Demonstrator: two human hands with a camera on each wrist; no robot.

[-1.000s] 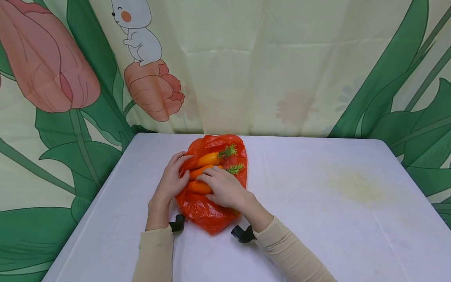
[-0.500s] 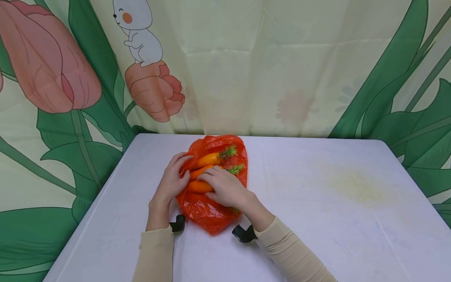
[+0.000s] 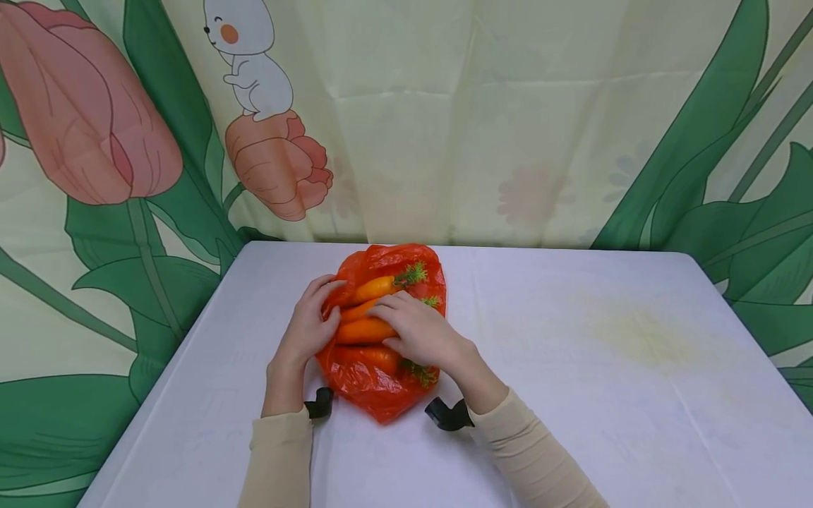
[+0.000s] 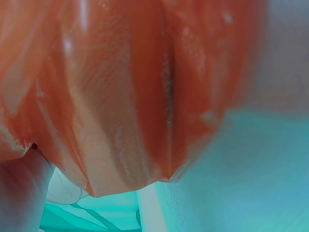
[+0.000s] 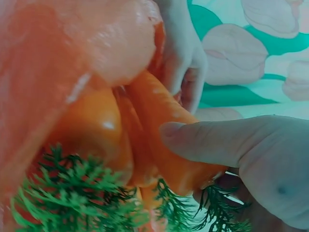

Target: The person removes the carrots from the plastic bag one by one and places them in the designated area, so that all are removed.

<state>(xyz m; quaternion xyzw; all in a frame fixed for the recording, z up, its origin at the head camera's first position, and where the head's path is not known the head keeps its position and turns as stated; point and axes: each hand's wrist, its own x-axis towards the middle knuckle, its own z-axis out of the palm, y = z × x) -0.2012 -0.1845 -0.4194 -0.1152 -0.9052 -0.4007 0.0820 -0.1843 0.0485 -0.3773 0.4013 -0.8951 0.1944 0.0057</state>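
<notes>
A red plastic bag lies on the table with several orange carrots in its opening, their feathery green tops pointing right. My left hand grips the bag's left edge, fingers curled over the plastic. In the left wrist view the stretched plastic covers most of the scene. My right hand holds a middle carrot near its leafy end. The right wrist view has the thumb laid on top of this carrot, the fingers partly hidden below. Above it rests another carrot; below, one more carrot lies half under plastic.
A white cloth covers the table, with a faint yellowish stain at the right. Behind its back edge hangs a curtain printed with tulips and a white animal. Black wrist mounts jut inward from both forearms.
My right hand has shifted slightly right and up, baring more of the middle carrot and the lower carrot with its green top. My left hand has stayed on the bag.
</notes>
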